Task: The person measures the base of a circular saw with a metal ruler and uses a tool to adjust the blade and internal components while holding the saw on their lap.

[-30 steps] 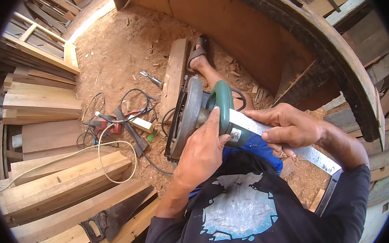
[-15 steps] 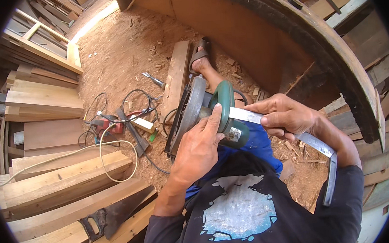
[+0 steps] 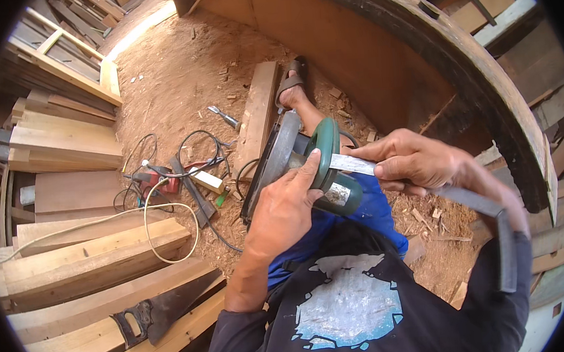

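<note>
Left hand (image 3: 279, 209) grasping the power saw (image 3: 332, 145) over my lap — to steady it, I'd judge. My right hand (image 3: 415, 161) pinches the square (image 3: 470, 197) between thumb and fingers, probably for control of the end by the saw's green handle; I can't tell whether they touch. Sawdust covers the floor (image 3: 165, 99) — planks (image 3: 104, 254) lie to my left, a handsaw (image 3: 164, 312) on them.
</note>
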`<action>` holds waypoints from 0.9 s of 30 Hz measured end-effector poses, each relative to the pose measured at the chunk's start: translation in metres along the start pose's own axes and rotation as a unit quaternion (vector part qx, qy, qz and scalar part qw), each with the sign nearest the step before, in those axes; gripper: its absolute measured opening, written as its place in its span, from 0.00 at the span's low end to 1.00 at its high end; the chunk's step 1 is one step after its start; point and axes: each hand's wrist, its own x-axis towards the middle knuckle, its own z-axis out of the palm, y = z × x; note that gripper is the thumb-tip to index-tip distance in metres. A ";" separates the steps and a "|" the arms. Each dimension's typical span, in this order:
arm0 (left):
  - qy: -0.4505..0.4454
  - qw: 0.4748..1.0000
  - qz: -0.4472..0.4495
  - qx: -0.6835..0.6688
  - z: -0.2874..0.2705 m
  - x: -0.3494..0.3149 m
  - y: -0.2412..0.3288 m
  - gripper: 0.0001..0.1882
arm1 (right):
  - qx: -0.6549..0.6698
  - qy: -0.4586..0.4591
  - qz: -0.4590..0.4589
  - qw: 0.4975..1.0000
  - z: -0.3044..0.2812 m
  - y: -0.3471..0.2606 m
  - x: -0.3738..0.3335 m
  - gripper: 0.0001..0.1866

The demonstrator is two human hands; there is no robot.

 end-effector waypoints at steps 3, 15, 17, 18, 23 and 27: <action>-0.011 1.000 0.002 -0.016 -0.009 0.002 -0.010 0.36 | 0.165 0.019 -0.123 0.978 0.017 0.027 0.011 0.30; 0.011 0.999 0.022 -0.044 -0.018 -0.005 -0.014 0.34 | 0.448 -0.143 -0.339 0.815 0.000 0.077 0.051 0.31; 0.022 0.998 0.023 -0.046 -0.020 -0.006 -0.013 0.33 | 0.428 -0.129 -0.357 0.820 0.004 0.074 0.054 0.30; 0.014 0.999 0.018 -0.049 -0.022 -0.007 -0.012 0.32 | 0.406 -0.097 -0.365 0.832 0.007 0.073 0.055 0.28; 0.009 0.999 -0.004 -0.038 -0.022 -0.015 -0.010 0.30 | 0.144 0.113 -0.380 0.907 0.025 0.045 0.043 0.16; 0.001 0.999 -0.018 -0.036 -0.017 -0.013 -0.005 0.31 | -0.021 0.305 -0.332 0.892 0.036 0.031 0.038 0.17</action>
